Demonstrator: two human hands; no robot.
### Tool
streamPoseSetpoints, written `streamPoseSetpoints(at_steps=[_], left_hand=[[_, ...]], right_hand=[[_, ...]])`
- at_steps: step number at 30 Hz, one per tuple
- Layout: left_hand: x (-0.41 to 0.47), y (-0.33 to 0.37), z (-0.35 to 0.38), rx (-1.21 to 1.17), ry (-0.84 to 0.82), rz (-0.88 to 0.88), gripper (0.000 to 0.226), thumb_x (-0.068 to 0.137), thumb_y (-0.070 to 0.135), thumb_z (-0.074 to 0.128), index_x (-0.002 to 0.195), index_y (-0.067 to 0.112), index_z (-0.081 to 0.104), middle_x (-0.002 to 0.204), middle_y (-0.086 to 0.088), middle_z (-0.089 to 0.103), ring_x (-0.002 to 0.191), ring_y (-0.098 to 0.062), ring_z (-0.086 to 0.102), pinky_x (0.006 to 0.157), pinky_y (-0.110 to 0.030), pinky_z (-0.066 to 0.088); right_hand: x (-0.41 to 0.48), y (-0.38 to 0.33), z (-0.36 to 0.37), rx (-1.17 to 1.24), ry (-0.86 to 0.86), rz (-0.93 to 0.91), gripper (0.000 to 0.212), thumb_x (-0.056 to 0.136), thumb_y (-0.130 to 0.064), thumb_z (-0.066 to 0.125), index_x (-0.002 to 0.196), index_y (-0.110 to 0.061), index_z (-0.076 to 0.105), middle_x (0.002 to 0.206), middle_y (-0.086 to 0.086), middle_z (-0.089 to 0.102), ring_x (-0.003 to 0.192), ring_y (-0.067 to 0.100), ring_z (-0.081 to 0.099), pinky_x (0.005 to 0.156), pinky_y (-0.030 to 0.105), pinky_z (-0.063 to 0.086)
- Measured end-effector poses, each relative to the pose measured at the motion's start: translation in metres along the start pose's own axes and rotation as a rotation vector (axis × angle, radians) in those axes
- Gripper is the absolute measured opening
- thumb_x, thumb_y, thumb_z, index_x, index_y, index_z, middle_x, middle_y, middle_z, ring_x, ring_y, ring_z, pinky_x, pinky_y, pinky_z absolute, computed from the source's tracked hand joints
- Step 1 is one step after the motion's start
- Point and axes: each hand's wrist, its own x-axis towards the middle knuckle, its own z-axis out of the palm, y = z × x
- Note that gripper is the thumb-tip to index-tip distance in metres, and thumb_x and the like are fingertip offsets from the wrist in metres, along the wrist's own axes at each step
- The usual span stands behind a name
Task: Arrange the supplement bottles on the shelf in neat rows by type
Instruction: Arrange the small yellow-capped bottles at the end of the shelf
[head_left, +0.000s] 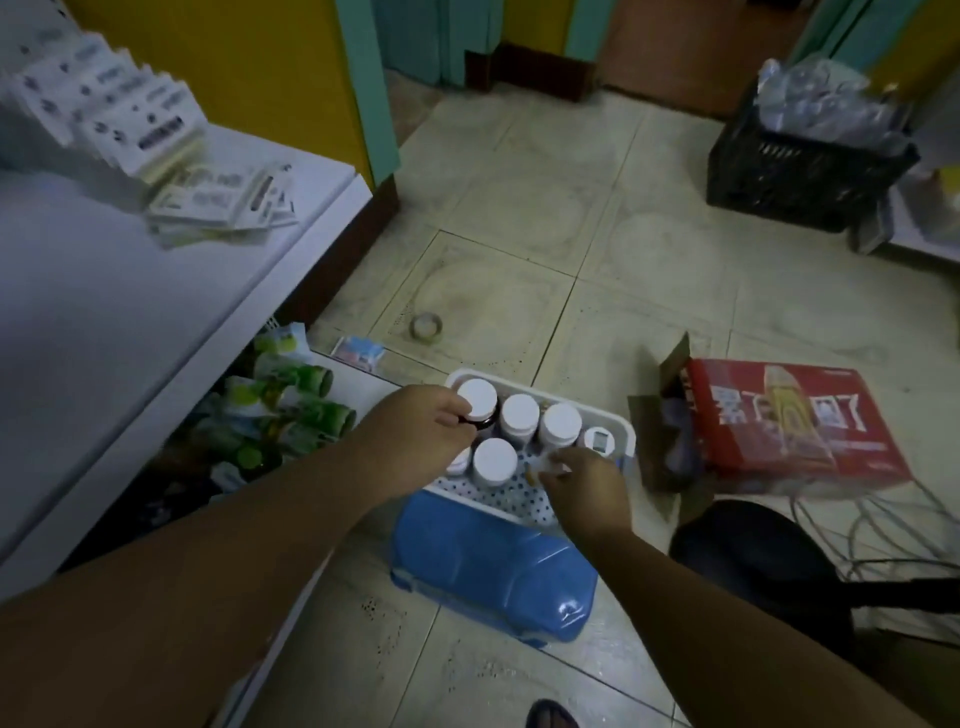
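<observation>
A dark brown supplement bottle with a broad white screw cap (477, 402) is grasped just under its cap by the fingers (456, 410) of the left hand (415, 431), at the far left corner of a white perforated plastic basket (621, 427). Just right of those fingers, two more white-capped bottles (519, 414) stand upright in the same row, and a fourth (494, 460) stands just nearer than them; a fifth is partly hidden beneath the left hand. The grip is taken high on the bottle, probably so that it can be lifted straight out without disturbing its neighbours. The right hand (584, 486) is lowered into the near right part of the basket, its fingers (558, 462) curled over something small and pale; whether anything is actually clenched there cannot be told, since that spot is blurred. A smaller white container (598, 440) sits just beyond the right fingers. The basket rests on a blue plastic stool (493, 566), apparently to bring the stock within reach. To the left of the left fingers, the lower white shelf (358, 379) holds green-labelled packets (291, 410), and the white upper shelf top (104, 291) carries white boxed goods (119, 114). Everything stands on a pale tiled floor (571, 234), with a red printed carton (789, 426) and a black plastic crate (800, 166) well beyond the right hand, before yellow and teal walls.
</observation>
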Motion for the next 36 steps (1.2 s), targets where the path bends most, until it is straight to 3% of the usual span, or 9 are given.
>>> streamPoseSetpoints(at_steps=[3, 7, 11, 13, 15, 17, 22, 30, 36], left_hand=[[0.006, -0.006, 0.003, 0.085, 0.022, 0.012, 0.026, 0.086, 0.013, 0.057, 0.109, 0.003, 0.064, 0.099, -0.013, 0.068, 0.079, -0.011, 0.057, 0.066, -0.011, 0.041], [-0.002, -0.015, 0.005, 0.181, 0.033, 0.013, 0.029, 0.089, 0.015, 0.055, 0.117, 0.011, 0.061, 0.115, -0.005, 0.063, 0.101, -0.016, 0.057, 0.084, -0.021, 0.043], [-0.014, -0.001, -0.004, 0.235, 0.064, 0.017, 0.032, 0.089, 0.019, 0.055, 0.120, 0.012, 0.056, 0.113, -0.003, 0.060, 0.101, -0.015, 0.053, 0.074, -0.020, 0.039], [-0.025, 0.018, -0.020, 0.267, 0.048, 0.050, 0.039, 0.090, 0.026, 0.055, 0.127, 0.017, 0.050, 0.124, -0.005, 0.056, 0.112, -0.019, 0.052, 0.080, -0.020, 0.038], [-0.041, 0.047, -0.045, 0.347, 0.019, 0.143, 0.054, 0.088, 0.041, 0.054, 0.137, 0.024, 0.040, 0.145, 0.000, 0.040, 0.135, -0.014, 0.034, 0.097, -0.020, 0.032], [-0.061, 0.084, -0.079, 0.508, 0.031, 0.240, 0.061, 0.089, 0.047, 0.050, 0.143, 0.027, 0.030, 0.154, 0.009, 0.022, 0.143, -0.006, 0.010, 0.111, -0.024, 0.017], [-0.134, 0.165, -0.160, 0.698, 0.190, 0.257, 0.063, 0.093, 0.050, 0.040, 0.147, 0.023, 0.023, 0.157, 0.005, 0.014, 0.145, -0.010, 0.003, 0.116, -0.030, 0.008], [-0.249, 0.212, -0.243, 0.730, 0.526, 0.154, 0.062, 0.092, 0.053, 0.039, 0.145, 0.023, 0.028, 0.154, 0.000, 0.025, 0.141, -0.016, 0.022, 0.114, -0.031, 0.020], [-0.305, 0.200, -0.279, 0.726, 0.621, 0.058, 0.063, 0.092, 0.054, 0.037, 0.146, 0.024, 0.023, 0.157, 0.000, 0.016, 0.144, -0.012, 0.008, 0.115, -0.027, 0.012]], right_hand=[[0.021, 0.005, 0.027, -0.023, -0.025, -0.022, 0.020, 0.087, -0.017, 0.059, 0.103, -0.011, 0.069, 0.107, 0.012, 0.070, 0.098, 0.029, 0.064, 0.077, 0.027, 0.043], [0.032, 0.013, 0.043, -0.197, -0.165, -0.035, 0.027, 0.091, -0.016, 0.050, 0.114, -0.014, 0.062, 0.116, 0.010, 0.066, 0.106, 0.028, 0.061, 0.086, 0.031, 0.047], [0.023, 0.012, 0.017, -0.278, -0.236, -0.059, 0.026, 0.091, -0.017, 0.048, 0.114, -0.014, 0.060, 0.116, 0.010, 0.065, 0.106, 0.026, 0.061, 0.085, 0.031, 0.047], [0.015, -0.002, -0.010, -0.305, -0.261, -0.129, 0.030, 0.092, -0.024, 0.049, 0.119, -0.016, 0.058, 0.120, 0.008, 0.064, 0.109, 0.025, 0.060, 0.088, 0.031, 0.046], [0.007, -0.032, -0.046, -0.339, -0.296, -0.258, 0.039, 0.092, -0.031, 0.048, 0.130, -0.019, 0.051, 0.134, 0.006, 0.056, 0.119, 0.024, 0.054, 0.095, 0.030, 0.042], [-0.005, -0.071, -0.088, -0.381, -0.295, -0.435, 0.049, 0.093, -0.034, 0.046, 0.140, -0.023, 0.040, 0.151, 0.003, 0.036, 0.131, 0.024, 0.044, 0.102, 0.029, 0.037], [-0.060, -0.171, -0.188, -0.490, -0.284, -0.771, 0.071, 0.090, -0.040, 0.050, 0.150, -0.019, 0.018, 0.160, 0.009, 0.001, 0.147, 0.026, 0.004, 0.116, 0.032, 0.016], [-0.126, -0.310, -0.267, -0.531, -0.169, -1.171, 0.068, 0.092, -0.041, 0.050, 0.149, -0.016, 0.023, 0.160, 0.011, 0.005, 0.147, 0.027, 0.004, 0.114, 0.042, 0.021], [-0.148, -0.368, -0.271, -0.366, -0.144, -1.245, 0.062, 0.093, -0.040, 0.049, 0.147, -0.022, 0.025, 0.160, 0.001, 0.007, 0.147, 0.021, 0.001, 0.117, 0.036, 0.013]])
